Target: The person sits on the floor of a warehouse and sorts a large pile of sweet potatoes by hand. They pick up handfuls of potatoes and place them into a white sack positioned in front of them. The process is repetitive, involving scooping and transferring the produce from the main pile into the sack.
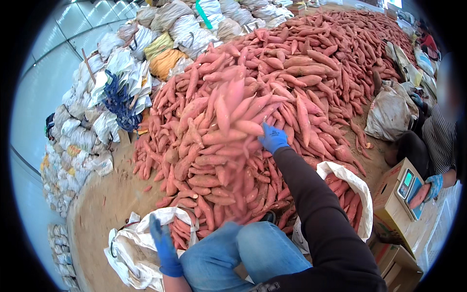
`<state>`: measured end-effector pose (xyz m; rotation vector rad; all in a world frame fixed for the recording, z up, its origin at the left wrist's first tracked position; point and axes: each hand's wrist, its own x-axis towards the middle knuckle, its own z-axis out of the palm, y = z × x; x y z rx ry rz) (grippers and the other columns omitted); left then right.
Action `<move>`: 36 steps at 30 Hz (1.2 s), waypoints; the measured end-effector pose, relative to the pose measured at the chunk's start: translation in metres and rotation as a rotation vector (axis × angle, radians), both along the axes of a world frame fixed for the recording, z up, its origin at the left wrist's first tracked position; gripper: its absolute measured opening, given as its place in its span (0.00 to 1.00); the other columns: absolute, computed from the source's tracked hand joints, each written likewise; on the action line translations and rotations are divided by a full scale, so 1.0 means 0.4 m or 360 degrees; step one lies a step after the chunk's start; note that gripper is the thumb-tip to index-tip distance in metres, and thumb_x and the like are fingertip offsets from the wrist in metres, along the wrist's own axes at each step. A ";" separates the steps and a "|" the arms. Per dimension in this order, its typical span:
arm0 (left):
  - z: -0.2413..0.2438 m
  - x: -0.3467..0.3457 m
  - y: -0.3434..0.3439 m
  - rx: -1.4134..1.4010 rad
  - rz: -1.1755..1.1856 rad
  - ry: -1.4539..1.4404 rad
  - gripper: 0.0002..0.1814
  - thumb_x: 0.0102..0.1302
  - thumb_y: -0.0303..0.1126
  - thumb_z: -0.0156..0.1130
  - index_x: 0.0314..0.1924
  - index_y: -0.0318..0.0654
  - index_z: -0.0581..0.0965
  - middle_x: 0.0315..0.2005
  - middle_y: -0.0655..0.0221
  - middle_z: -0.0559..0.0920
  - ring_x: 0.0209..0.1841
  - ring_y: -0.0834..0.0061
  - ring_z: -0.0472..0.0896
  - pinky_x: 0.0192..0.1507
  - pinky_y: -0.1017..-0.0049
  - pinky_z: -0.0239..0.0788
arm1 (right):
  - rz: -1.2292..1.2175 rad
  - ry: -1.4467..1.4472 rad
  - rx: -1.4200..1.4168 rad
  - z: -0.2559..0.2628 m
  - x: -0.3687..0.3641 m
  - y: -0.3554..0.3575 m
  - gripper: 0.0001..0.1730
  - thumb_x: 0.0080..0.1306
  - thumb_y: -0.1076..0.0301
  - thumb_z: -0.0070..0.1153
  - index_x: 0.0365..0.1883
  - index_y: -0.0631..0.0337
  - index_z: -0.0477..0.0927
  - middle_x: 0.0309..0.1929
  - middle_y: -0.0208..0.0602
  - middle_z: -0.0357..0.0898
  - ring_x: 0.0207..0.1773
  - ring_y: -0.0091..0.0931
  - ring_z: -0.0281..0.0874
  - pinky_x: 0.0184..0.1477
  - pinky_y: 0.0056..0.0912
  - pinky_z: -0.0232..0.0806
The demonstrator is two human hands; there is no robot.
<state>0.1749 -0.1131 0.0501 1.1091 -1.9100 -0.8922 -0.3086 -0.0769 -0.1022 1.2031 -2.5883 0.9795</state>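
A large heap of reddish sweet potatoes (219, 179) lies before me. My right hand (274, 138), in a blue glove, reaches into the heap, its fingertips at the end of a sweet potato (248, 127); whether it grips one is unclear. My left hand (164, 246), also blue-gloved, is raised beside my knee with its fingers extended and nothing in it, over an open white woven sack (133, 252) holding sweet potatoes. Another white sack (365, 197) with sweet potatoes stands by my right forearm. Part of the heap's middle is blurred.
At the right, a co-worker's gloved hand (434, 186) holds a sweet potato on a digital scale (408, 182) atop a cardboard box (386, 204). A filled sack (392, 111) stands beyond. Stacked sacks (80, 135) line the left wall, with blue ties (122, 102) on them.
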 end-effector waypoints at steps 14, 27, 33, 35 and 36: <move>-0.130 -0.597 0.235 0.1667 -0.1479 0.1166 0.29 0.69 0.34 0.48 0.68 0.39 0.54 0.63 0.65 0.61 0.64 0.71 0.62 0.63 0.73 0.57 | 0.0961 -0.2342 -0.0660 0.073 0.379 0.691 0.29 0.73 0.48 0.32 0.58 0.66 0.67 0.19 0.27 0.70 0.20 0.17 0.65 0.23 0.20 0.60; -0.186 -0.550 0.459 0.1716 -0.1412 0.0783 0.19 0.68 0.40 0.51 0.50 0.32 0.71 0.39 0.64 0.78 0.42 0.68 0.78 0.50 0.66 0.72 | 0.0460 -0.2783 -0.0864 0.184 0.702 0.923 0.25 0.65 0.42 0.49 0.39 0.57 0.74 0.26 0.26 0.72 0.21 0.16 0.67 0.22 0.17 0.60; -0.175 -0.514 0.476 0.2302 -0.1104 0.1009 0.17 0.69 0.39 0.50 0.50 0.35 0.70 0.31 0.72 0.78 0.40 0.71 0.77 0.49 0.67 0.71 | 0.0100 -0.1608 -0.0561 0.172 0.759 0.917 0.26 0.65 0.44 0.49 0.43 0.62 0.73 0.27 0.32 0.75 0.26 0.23 0.73 0.29 0.25 0.67; -0.213 -0.500 0.429 0.2470 -0.1361 0.1089 0.17 0.68 0.39 0.50 0.51 0.35 0.69 0.28 0.75 0.77 0.37 0.76 0.77 0.47 0.69 0.71 | 0.0120 -0.0985 -0.0634 0.130 0.772 0.911 0.26 0.65 0.47 0.49 0.45 0.63 0.73 0.27 0.32 0.76 0.28 0.25 0.74 0.32 0.27 0.68; -0.272 -0.487 0.356 0.2549 -0.1615 0.1160 0.17 0.69 0.39 0.50 0.51 0.36 0.69 0.26 0.78 0.77 0.35 0.79 0.77 0.47 0.69 0.71 | 0.0142 -0.0763 -0.0616 0.133 0.779 0.908 0.25 0.66 0.48 0.49 0.46 0.63 0.72 0.28 0.33 0.77 0.29 0.26 0.75 0.33 0.29 0.69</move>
